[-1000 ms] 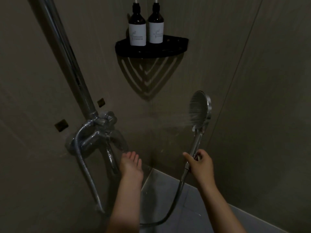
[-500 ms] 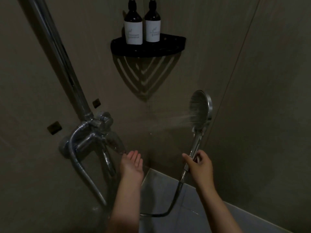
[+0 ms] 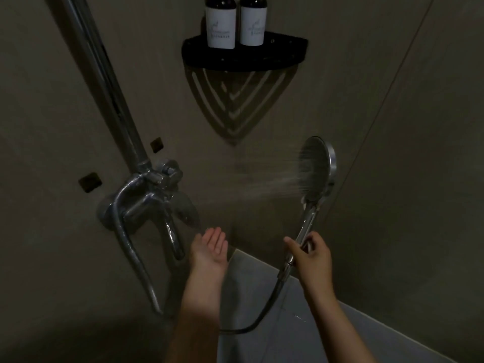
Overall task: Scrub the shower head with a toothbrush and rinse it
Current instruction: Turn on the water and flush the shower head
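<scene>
A chrome hand-held shower head [image 3: 317, 169] stands upright at the right, its round face turned left and spraying water leftward. My right hand [image 3: 310, 256] grips its handle near the bottom, where the hose [image 3: 264, 314] joins. My left hand [image 3: 212, 247] is held palm up with straight fingers just below and right of the mixer lever [image 3: 187, 209], holding nothing. No toothbrush is in view.
The chrome mixer tap [image 3: 146, 203] sits on the left wall, with a riser pipe [image 3: 104, 82] running up from it and a hose hanging below. A black corner shelf [image 3: 245, 55] above carries two dark bottles [image 3: 237, 20]. A pale ledge [image 3: 314, 334] lies below.
The spray from the shower head has grown from a faint mist to a strong stream. My left hand has turned palm up by the mixer lever. The right hand keeps its grip.
</scene>
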A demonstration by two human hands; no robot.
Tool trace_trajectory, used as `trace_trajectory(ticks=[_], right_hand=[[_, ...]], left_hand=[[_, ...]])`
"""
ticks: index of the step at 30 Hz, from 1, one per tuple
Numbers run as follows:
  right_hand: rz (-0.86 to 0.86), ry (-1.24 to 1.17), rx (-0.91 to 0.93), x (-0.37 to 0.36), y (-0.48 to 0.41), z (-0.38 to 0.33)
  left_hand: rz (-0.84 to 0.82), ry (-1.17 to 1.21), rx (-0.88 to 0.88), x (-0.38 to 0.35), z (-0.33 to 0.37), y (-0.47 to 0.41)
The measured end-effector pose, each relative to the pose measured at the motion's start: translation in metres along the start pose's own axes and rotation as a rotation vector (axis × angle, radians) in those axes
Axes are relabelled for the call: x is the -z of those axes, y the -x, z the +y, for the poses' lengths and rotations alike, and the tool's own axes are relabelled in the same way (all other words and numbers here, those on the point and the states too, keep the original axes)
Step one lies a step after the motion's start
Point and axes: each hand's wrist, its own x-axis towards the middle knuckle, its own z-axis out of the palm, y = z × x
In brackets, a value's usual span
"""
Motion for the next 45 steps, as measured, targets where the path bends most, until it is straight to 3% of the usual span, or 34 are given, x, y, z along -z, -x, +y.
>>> trace_trajectory(ticks=[17,26,35,40,42,43,45], right_hand=[[-0.393,-0.026,0.013,0.020,0.004,-0.010],[-0.501,-0.003,0.038,0.029,0.014,-0.002],[-0.543,-0.015,0.018,0.021,0.029,0.004],[-0.552,-0.049,0.035,0.017,0.034,0.001],[-0.552,-0.058,0.040,0.016,0.035,-0.002],[-0.553,-0.055,0.048,0.016,0.036,-0.003],[-0.553,-0.056,0.064,0.016,0.036,-0.005]], left_hand=[[0.049,0.228,-0.148,0.036,-0.035,0.064],[0.057,0.327,-0.227,0.055,-0.071,0.086],[0.061,0.269,-0.294,0.084,-0.070,0.094],[0.139,0.001,-0.402,0.089,-0.059,0.100],[0.006,0.232,-0.297,0.096,-0.057,0.092],[0.020,0.204,-0.207,0.094,-0.057,0.096],[0.030,-0.036,-0.271,0.099,-0.060,0.098]])
